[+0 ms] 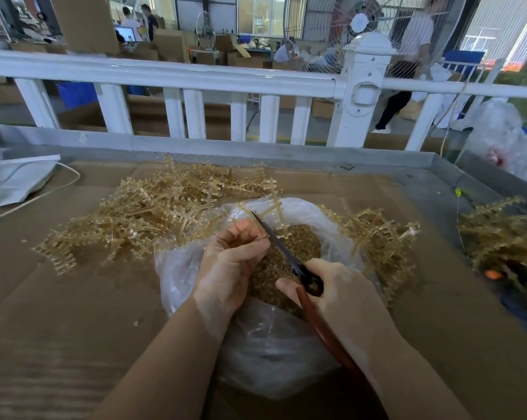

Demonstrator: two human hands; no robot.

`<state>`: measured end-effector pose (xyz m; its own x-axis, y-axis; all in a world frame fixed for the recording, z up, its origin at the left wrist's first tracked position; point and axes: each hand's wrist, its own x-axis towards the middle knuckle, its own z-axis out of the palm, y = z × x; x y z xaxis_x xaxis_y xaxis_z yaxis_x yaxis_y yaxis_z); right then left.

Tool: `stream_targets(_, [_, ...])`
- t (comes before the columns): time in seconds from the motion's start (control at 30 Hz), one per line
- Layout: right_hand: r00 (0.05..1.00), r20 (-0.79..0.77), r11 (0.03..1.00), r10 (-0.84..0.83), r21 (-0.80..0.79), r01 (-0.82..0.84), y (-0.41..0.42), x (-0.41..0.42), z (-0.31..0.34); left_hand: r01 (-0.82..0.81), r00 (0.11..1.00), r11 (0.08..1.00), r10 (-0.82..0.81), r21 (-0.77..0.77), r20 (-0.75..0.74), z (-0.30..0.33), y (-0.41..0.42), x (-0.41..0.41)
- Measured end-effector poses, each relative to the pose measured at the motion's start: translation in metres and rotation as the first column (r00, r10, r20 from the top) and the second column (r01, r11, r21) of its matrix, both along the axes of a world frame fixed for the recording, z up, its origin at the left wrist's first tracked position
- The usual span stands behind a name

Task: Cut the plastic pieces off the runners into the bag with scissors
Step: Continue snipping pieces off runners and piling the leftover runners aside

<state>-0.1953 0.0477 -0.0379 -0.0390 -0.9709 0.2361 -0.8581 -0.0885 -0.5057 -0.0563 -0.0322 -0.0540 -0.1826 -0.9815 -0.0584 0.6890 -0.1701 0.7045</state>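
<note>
Head view shows the cutting step under way: the left hand (232,262) curls its fingers round a runner (274,213) held over the open bag (289,344), while the right hand (341,295) grips the scissors (286,253), blades pointing toward 11 o'clock and touching the runner near the left fingertips. Loose cut pieces (298,247) already fill the bag. Next, I judge, the blades must close squarely on the stems so pieces drop inside. Uncut runners (141,213) lie heaped at 10 o'clock, more at 3 o'clock. Cardboard (59,313) covers the metal-rimmed table; a white railing (177,80) and workshop lie beyond.
</note>
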Motion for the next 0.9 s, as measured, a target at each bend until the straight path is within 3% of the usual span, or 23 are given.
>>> stream_targets(0.43, [1.0, -0.024, 1.0, -0.003, -0.014, 0.003, 0.0039, -0.0013, 0.0017, -0.057, 0.998, 0.998, 0.058, 0.02, -0.008, 0.0002, -0.0013, -0.002])
stream_targets(0.63, [1.0, -0.008, 0.999, -0.019, -0.042, 0.018, 0.0007, 0.0039, 0.0007, 0.024, 0.994, 0.999, -0.02, -0.04, 0.111, -0.002, -0.0005, -0.0012])
stream_targets(0.9, [1.0, -0.014, 0.998, -0.012, -0.057, 0.011, -0.0054, 0.0052, -0.0023, 0.047, 0.995, 0.999, -0.046, -0.01, 0.093, -0.0042, -0.003, 0.0008])
